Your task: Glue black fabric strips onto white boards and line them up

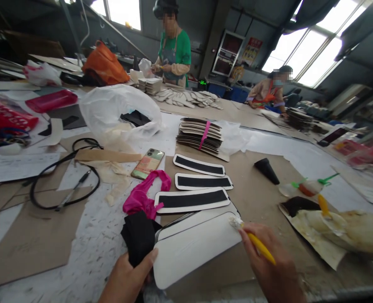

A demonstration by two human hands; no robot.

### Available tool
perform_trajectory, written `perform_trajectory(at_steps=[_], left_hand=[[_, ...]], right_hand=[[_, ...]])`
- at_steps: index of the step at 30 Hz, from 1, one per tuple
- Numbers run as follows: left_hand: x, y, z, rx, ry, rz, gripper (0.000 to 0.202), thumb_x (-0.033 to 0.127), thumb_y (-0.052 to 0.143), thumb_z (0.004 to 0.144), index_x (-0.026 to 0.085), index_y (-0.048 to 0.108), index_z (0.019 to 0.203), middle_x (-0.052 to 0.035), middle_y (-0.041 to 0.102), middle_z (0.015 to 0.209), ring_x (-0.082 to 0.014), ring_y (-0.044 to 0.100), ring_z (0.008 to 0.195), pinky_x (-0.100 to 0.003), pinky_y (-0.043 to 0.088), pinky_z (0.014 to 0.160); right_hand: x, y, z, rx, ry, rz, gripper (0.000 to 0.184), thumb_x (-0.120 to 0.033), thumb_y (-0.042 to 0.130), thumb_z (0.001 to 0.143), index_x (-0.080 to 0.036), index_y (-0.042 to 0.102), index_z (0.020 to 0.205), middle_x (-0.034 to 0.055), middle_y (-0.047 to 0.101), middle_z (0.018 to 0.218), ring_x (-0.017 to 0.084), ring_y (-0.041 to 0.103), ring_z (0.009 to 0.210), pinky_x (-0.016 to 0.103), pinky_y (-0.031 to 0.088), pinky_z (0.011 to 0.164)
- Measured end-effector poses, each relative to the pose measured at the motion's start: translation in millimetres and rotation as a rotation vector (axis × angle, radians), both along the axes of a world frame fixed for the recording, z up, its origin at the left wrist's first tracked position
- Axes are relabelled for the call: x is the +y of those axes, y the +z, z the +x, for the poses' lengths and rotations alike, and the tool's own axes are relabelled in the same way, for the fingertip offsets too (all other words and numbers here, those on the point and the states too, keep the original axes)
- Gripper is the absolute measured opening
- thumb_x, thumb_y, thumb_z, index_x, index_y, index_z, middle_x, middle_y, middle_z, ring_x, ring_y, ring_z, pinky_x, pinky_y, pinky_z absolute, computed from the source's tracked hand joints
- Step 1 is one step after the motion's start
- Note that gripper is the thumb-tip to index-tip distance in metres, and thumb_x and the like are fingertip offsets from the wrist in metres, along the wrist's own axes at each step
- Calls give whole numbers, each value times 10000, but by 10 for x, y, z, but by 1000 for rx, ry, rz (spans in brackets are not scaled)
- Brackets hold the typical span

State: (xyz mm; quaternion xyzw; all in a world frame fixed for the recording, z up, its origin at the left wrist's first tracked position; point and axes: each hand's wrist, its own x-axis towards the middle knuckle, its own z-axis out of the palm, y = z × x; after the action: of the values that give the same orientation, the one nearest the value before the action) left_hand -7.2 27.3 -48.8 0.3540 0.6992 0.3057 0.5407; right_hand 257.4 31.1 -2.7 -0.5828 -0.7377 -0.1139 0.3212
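My right hand (266, 256) is closed around a small brush (262, 248) with a yellow handle. Its whitish bristles touch the upper right of a white panel (195, 246) with rounded corners. At the panel's left edge, my left hand (131, 273) is closed on a bundle of black fabric strips (138, 235), the thumb beside the panel; its other fingers are mostly hidden. Other panels peek out beneath the white one. Just beyond lie three white pieces with black strips down their middles, the nearest piece (192, 200) almost meeting the panel.
Behind the pieces sits a stack of panels (199, 134) with a pink tie. Pink cloth (145, 195), a phone (148, 163) and a black cable (64, 206) lie left. Rightward are a black cone (266, 170), bottles and a glue-stained container (340, 227). Two people work across the table.
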Motion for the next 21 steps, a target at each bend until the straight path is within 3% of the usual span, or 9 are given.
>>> perform_trajectory(at_steps=[3,6,10,14,18,21], left_hand=[[2,32,5,-2,13,-2,395,561,539,574,205,462,422,30,394,350,-141,374,389,-265,281,464],[-3,20,11,-15,39,-12,384,554,552,565,213,448,421,41,359,345,-134,351,379,-261,265,448],[-20,-34,20,-32,61,-28,386,550,581,555,216,434,429,46,348,348,-121,331,371,-253,237,438],[-26,-43,31,-57,87,-25,398,540,593,555,212,418,415,50,350,347,-104,317,367,-244,226,435],[-20,-9,27,-92,82,-15,396,530,606,567,205,430,424,45,378,344,-106,340,356,-247,244,420],[-17,36,13,-110,71,-29,394,524,609,583,189,451,450,37,420,372,-104,368,367,-243,264,423]], right_hand=[[-111,-66,-169,-36,113,-48,133,-238,461,899,-173,574,926,70,630,830,167,623,791,246,509,719],[-190,-26,-228,84,249,-134,108,-179,469,884,-186,545,961,59,635,847,164,617,839,248,508,767],[-205,11,-108,34,171,-118,141,-190,509,870,-190,549,1005,71,640,897,189,614,880,285,501,802],[-257,-170,-254,42,137,-56,136,-246,506,887,-189,591,976,82,656,864,200,623,837,289,510,756],[-341,-271,-718,362,263,-61,135,-282,498,892,-204,607,872,56,657,778,165,621,752,241,509,691],[-343,-173,-938,714,253,-226,166,-334,507,875,-214,605,817,34,630,746,155,612,691,233,507,634]])
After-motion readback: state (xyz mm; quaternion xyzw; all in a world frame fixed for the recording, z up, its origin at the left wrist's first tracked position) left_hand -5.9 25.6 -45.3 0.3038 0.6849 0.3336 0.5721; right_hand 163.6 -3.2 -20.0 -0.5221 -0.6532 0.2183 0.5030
